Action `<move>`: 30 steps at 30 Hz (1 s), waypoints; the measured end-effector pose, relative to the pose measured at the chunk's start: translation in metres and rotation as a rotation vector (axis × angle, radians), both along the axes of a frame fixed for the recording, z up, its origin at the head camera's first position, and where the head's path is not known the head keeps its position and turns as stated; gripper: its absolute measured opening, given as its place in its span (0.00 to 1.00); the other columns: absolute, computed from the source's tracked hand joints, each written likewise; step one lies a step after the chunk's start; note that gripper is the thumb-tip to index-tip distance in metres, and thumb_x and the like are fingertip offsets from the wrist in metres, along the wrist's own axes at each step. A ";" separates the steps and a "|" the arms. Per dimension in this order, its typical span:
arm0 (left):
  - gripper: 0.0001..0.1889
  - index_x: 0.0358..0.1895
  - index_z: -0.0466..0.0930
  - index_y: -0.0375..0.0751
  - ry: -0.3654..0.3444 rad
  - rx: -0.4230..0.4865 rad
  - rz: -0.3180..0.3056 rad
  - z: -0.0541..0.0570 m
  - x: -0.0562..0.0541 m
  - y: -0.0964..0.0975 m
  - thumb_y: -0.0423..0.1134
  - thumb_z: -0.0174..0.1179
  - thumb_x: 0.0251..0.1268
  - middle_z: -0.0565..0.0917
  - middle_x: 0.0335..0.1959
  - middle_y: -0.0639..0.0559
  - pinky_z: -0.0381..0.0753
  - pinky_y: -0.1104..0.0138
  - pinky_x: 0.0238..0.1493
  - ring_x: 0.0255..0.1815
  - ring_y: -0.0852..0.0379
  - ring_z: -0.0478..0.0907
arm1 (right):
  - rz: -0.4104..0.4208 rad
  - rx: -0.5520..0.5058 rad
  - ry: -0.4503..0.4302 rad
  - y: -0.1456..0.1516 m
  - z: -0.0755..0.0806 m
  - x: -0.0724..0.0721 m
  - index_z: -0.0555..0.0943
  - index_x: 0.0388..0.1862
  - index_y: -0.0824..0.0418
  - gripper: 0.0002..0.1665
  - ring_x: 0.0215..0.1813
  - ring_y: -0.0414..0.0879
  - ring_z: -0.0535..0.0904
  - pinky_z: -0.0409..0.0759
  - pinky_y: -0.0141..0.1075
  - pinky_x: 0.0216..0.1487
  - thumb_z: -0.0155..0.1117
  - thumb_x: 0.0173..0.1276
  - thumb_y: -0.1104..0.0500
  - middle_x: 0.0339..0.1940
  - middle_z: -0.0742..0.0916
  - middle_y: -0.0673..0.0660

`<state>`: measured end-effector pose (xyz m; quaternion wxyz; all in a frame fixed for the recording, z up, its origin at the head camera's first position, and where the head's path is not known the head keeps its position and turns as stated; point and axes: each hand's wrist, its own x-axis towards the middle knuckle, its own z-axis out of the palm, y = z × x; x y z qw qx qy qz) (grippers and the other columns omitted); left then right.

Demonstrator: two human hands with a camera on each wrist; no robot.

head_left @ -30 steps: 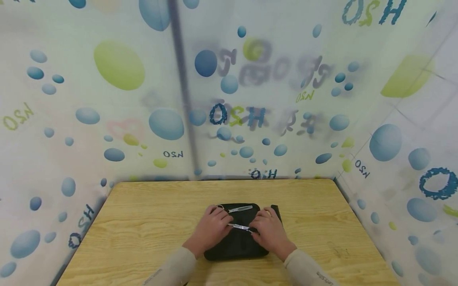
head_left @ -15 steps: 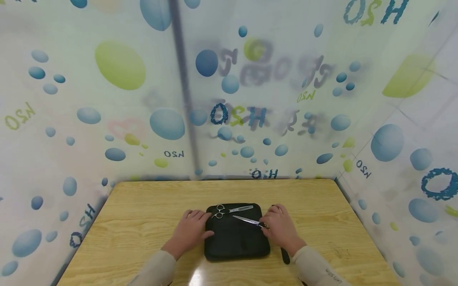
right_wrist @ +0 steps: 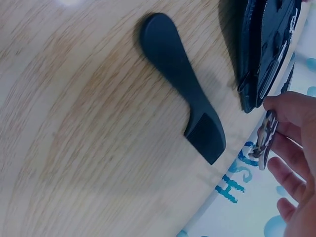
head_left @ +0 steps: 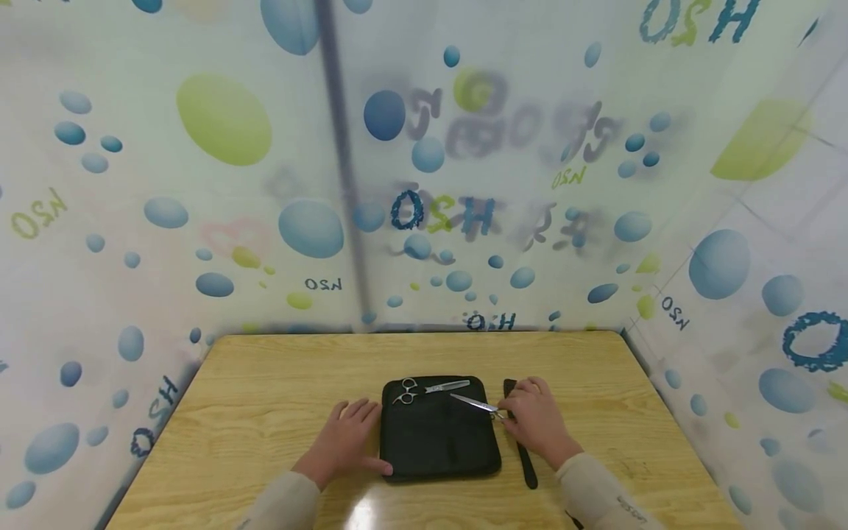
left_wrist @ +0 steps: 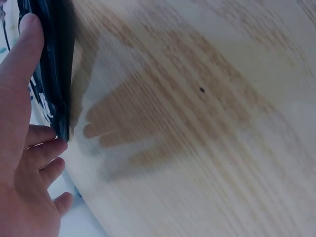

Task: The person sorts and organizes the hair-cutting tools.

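My right hand (head_left: 538,421) pinches a pair of scissors (head_left: 473,403) by the handle end, thumb against fingers. Its silvery blades point left over the right part of a flat black zip case (head_left: 437,445). Another pair, toothed thinning scissors (head_left: 447,386), lies across the far part of the case, finger rings to the left. At the case's near left corner rests the thumb of my left hand (head_left: 341,445); the other fingers are extended along its left side. In the left wrist view those fingers reach beside the case's edge (left_wrist: 57,64).
Right of the case, below my right hand, lies a flat black tool (right_wrist: 170,61) with a rounded handle and a squared, angled end. Everything stands on a wood-grain table (head_left: 278,375). Behind it hangs a pale wall covering (head_left: 265,177) with blue and green dots.
My right hand has drawn the scissors rightward, away from the case's middle. My left hand has let go near the scissors and moved left to the case's side. The black tool shows more.
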<state>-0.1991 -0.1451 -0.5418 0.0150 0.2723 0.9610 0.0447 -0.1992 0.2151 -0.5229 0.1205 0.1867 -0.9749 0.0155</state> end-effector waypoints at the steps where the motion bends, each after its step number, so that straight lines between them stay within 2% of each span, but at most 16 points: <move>1: 0.59 0.69 0.67 0.35 0.001 -0.003 -0.005 -0.001 0.000 0.000 0.78 0.62 0.38 0.73 0.68 0.42 0.62 0.42 0.69 0.70 0.42 0.66 | -0.006 0.003 -0.006 0.001 0.000 0.000 0.89 0.35 0.50 0.09 0.48 0.48 0.77 0.66 0.52 0.66 0.76 0.52 0.54 0.34 0.90 0.47; 7: 0.62 0.69 0.66 0.32 0.026 -0.014 -0.033 -0.005 0.001 0.002 0.79 0.63 0.35 0.72 0.69 0.41 0.62 0.43 0.69 0.71 0.42 0.66 | -0.028 0.027 -0.039 0.006 -0.002 -0.001 0.89 0.36 0.49 0.10 0.49 0.48 0.77 0.66 0.52 0.67 0.76 0.53 0.53 0.35 0.90 0.48; 15: 0.63 0.70 0.65 0.33 -0.029 -0.034 -0.036 -0.009 0.002 0.005 0.79 0.64 0.33 0.69 0.71 0.41 0.61 0.43 0.71 0.73 0.43 0.64 | -0.014 0.033 -0.041 0.008 -0.005 -0.001 0.89 0.36 0.50 0.09 0.48 0.49 0.77 0.66 0.52 0.66 0.76 0.54 0.53 0.35 0.89 0.48; 24: 0.61 0.69 0.67 0.34 -0.009 -0.053 -0.057 -0.010 0.001 0.007 0.76 0.67 0.33 0.68 0.72 0.42 0.62 0.44 0.70 0.74 0.43 0.63 | -0.007 0.057 -0.020 0.009 -0.007 -0.002 0.89 0.35 0.49 0.09 0.48 0.47 0.78 0.67 0.51 0.65 0.76 0.54 0.53 0.35 0.89 0.46; 30: 0.61 0.70 0.66 0.34 -0.052 -0.033 -0.050 -0.009 0.000 0.008 0.75 0.68 0.35 0.67 0.73 0.42 0.61 0.43 0.71 0.75 0.43 0.61 | -0.013 0.066 -0.020 0.010 -0.009 -0.004 0.89 0.36 0.49 0.10 0.47 0.47 0.77 0.66 0.51 0.66 0.76 0.54 0.51 0.35 0.89 0.46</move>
